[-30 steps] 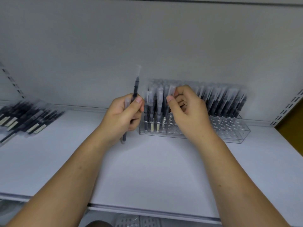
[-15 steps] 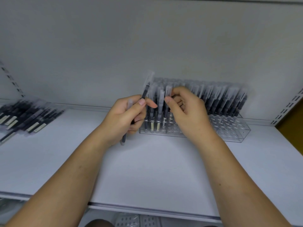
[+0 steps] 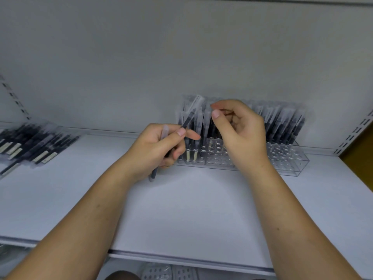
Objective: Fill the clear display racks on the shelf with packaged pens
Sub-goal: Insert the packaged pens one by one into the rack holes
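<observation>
**Stocking the pen rack: part filled**

Item 1: clear display rack (image 3: 286,164), right of centre on the shelf (image 3: 181,209). Racked pens (image 3: 282,124) fill its rear rows and left end, while the front holes toward the right stand empty.

Item 2: left grip (image 3: 159,146), clamped on a packaged pen (image 3: 188,119) that tilts toward the rack's left end and is not yet seated.

Item 3: right grip (image 3: 242,134), fingers curled at the sleeve tops. I cannot tell whether it pinches one.

Item 4: loose pens (image 3: 30,142), heaped at the far left of the frame, awaiting placement.

I judge the job roughly midway, with many slots left.
</observation>
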Tool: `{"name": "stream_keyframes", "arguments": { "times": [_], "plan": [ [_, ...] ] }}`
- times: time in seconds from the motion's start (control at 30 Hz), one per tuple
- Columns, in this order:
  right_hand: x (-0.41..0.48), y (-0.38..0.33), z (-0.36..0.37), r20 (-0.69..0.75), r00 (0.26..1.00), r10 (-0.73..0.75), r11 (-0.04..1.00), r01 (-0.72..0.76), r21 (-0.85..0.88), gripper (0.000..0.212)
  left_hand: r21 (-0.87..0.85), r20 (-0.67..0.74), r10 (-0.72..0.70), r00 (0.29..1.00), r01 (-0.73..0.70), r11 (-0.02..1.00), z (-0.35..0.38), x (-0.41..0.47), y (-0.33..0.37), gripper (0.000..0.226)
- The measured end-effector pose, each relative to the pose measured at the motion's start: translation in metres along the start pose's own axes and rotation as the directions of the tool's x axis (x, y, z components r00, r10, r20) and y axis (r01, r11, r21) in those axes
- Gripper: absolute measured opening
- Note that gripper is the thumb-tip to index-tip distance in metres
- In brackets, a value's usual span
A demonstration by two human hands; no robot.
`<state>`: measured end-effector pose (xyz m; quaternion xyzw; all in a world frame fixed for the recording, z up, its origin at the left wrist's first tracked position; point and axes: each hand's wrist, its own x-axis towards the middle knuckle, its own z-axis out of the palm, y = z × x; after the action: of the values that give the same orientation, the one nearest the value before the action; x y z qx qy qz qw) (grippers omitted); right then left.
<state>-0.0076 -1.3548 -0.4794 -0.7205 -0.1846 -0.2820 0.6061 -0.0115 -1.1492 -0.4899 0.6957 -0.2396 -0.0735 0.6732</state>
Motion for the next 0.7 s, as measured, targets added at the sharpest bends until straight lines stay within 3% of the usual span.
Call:
{"name": "stream_keyframes", "arguments": {
  "times": [0.2,0.4,0.53,0.7],
  "plan": [
    [-0.005,-0.009,0.004,0.169,0.983,0.078,0.989,-0.097,0.109,0.013,0.099,0.024,0.024,0.999,-0.026,0.995,0.002,0.000,-0.001,0.044],
    [-0.006,-0.014,0.008,0.194,0.976,0.098,0.974,-0.134,0.183,0.016,0.079,0.046,0.001,0.999,-0.004,0.997,-0.003,0.003,-0.009,0.036],
    [-0.004,-0.016,0.007,0.120,0.988,0.101,0.967,-0.126,0.221,0.012,0.051,0.065,0.031,0.997,-0.034,0.998,-0.005,0.003,-0.011,0.037],
    [0.004,-0.014,-0.002,-0.093,0.987,0.129,0.913,-0.082,0.400,0.011,-0.095,0.060,0.060,0.996,-0.054,0.994,-0.009,0.005,-0.011,0.053]
  ]
}}
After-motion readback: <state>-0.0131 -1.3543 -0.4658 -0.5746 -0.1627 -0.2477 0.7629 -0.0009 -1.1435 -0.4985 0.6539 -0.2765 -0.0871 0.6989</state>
